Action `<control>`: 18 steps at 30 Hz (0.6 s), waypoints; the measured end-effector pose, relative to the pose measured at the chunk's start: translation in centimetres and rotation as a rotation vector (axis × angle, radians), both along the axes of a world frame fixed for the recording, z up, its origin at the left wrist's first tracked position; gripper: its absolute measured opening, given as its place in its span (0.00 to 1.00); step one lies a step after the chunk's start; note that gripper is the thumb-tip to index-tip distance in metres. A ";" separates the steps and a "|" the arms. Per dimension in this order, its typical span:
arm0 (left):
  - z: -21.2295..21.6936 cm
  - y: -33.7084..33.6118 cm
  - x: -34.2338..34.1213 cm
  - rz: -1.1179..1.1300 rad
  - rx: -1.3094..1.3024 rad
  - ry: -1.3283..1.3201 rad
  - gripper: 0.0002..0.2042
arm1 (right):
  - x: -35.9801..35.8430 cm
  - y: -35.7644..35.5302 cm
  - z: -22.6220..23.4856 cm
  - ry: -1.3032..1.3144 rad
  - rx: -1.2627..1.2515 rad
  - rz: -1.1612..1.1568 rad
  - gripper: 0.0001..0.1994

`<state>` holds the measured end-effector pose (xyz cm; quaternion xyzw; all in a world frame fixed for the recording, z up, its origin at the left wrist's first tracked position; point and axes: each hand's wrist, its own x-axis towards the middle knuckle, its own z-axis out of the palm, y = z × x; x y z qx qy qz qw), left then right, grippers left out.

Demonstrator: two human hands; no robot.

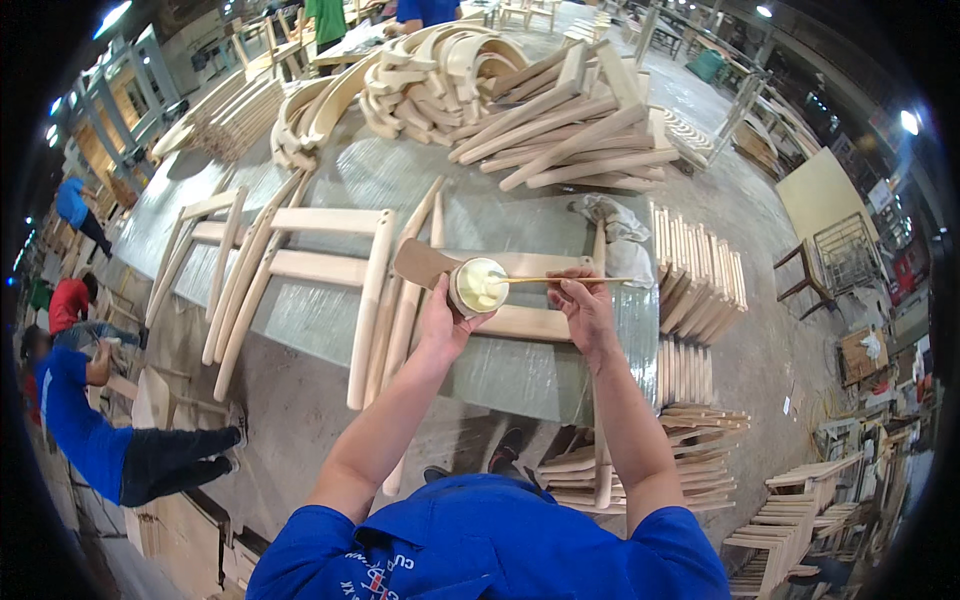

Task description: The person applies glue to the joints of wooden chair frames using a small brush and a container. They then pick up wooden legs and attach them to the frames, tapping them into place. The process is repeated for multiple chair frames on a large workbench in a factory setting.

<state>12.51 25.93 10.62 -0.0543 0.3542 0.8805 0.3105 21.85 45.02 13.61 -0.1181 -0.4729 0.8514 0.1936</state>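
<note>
My left hand [441,325] is closed around a small round cup [462,303] filled with pale yellow paste [484,283]. A flat brown piece [421,262], like card or sandpaper, sticks out beside the cup; whether my fingers also hold it is hidden. In my right hand [588,315] a thin stick [535,280] is pinched between the fingers, lying level, with its left end in the paste. Both hands are above a wooden chair frame [520,323] on the table. More light wooden chair frames [330,221] lean in a row to the left.
Curved wooden parts [440,80] and a heap of wooden legs [575,130] cover the far side of the plastic-covered table [320,325]. A whitish cloth [622,240] lies at its right edge, beside stacked wooden pieces [700,270]. A person in blue [85,410] is at left.
</note>
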 end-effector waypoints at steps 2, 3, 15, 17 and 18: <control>-0.6 3.1 -0.4 -0.046 0.019 -0.024 0.21 | 0.0 2.3 -1.3 -0.126 -0.099 -0.126 0.06; -1.1 4.6 -0.6 -0.069 0.026 -0.040 0.21 | -0.2 3.5 -2.3 -0.190 -0.152 -0.187 0.07; -5.4 16.1 -2.4 -0.247 -0.083 -0.158 0.22 | 0.5 15.1 -2.2 -0.184 0.177 -0.344 0.05; -5.3 17.0 -1.7 -0.258 -0.113 -0.174 0.22 | 0.5 17.5 -1.8 -0.107 0.456 -0.378 0.05; -5.4 16.7 -1.5 -0.269 -0.111 -0.169 0.22 | 0.3 18.0 -1.6 -0.067 0.590 -0.383 0.05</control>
